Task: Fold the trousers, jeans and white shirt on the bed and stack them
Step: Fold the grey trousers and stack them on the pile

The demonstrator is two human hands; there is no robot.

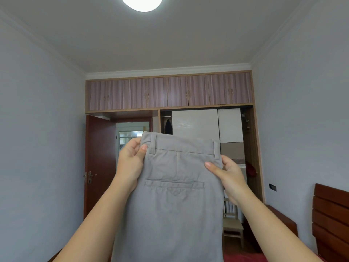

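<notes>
Light grey trousers hang upright in front of me, waistband at the top, back pocket facing me, halves laid together. My left hand pinches the left end of the waistband, thumb on the front. My right hand grips the right edge just under the waistband. The legs drop out of view at the bottom edge. Jeans and white shirt are not in view.
A wardrobe with upper cabinets fills the far wall. A dark red door stands open at the left. A wooden headboard and a nightstand are at the right. A small stool stands behind the trousers.
</notes>
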